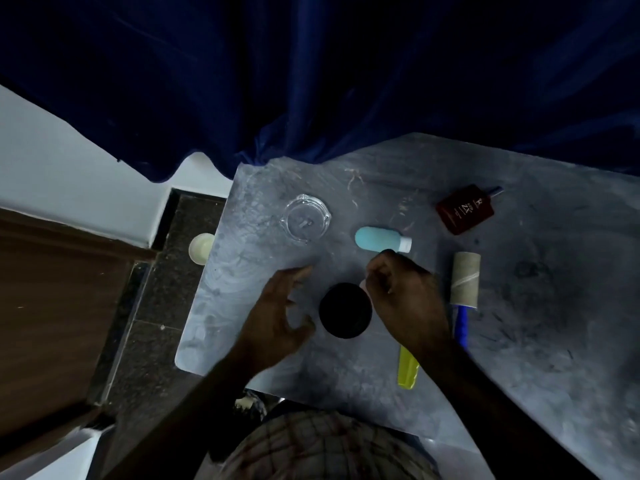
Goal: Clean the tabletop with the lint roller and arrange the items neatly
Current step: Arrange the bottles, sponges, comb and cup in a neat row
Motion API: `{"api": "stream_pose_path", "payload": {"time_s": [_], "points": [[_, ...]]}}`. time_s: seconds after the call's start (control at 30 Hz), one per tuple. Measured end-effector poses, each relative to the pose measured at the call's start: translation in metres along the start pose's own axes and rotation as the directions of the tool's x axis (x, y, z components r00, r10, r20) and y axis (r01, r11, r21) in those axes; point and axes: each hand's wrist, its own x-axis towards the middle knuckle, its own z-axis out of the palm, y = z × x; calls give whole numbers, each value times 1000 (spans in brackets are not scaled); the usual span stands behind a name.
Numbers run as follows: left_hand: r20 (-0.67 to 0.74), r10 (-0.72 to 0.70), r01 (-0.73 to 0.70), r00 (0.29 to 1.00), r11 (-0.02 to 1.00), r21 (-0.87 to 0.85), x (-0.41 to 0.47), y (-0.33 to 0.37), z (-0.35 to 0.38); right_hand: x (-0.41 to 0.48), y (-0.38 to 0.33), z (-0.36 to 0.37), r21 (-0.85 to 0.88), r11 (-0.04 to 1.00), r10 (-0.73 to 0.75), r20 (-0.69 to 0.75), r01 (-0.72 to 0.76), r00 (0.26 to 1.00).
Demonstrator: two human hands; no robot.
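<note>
A lint roller (465,283) with a grey-brown roll and a blue handle lies on the grey tabletop (554,306), right of my right hand. My right hand (403,299) hovers with curled fingers beside a round black jar (345,310), just below a teal bottle (379,239) with a white cap; a pale bit shows under its fingers, and I cannot tell if it grips it. My left hand (277,317) is spread open on the table left of the jar. A clear glass ashtray (304,218) sits at the back left. A dark red perfume bottle (465,209) lies at the back right.
A yellow object (408,370) lies partly under my right forearm near the front edge. Hairs and lint are scattered near the table's far edge (353,178). A blue curtain (311,81) hangs behind. A pale cup (201,248) stands on the dark floor off the left edge.
</note>
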Motion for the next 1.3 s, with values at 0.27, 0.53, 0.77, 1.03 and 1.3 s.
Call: {"api": "stream_pose_path", "payload": {"time_s": [0.27,0.53,0.77,1.03,1.3], "points": [[15,54,-56,998,980,190,-11,13,41,-16,2,6,-131,991,0,94,12,996],[-53,69,-62,996,991,115,-8,10,29,-18,-16,19,-154,987,-12,146,35,989],[-167,17,-3,986,996,84,-3,-19,-7,3,-44,42,-83,989,-114,131,126,985],[-309,-70,61,949,997,-40,10,-34,-18,37,-22,46,-183,983,10,99,9,995],[-300,-85,69,950,996,-62,15,-36,-18,33,-7,60,-308,951,76,225,-3,971]]}}
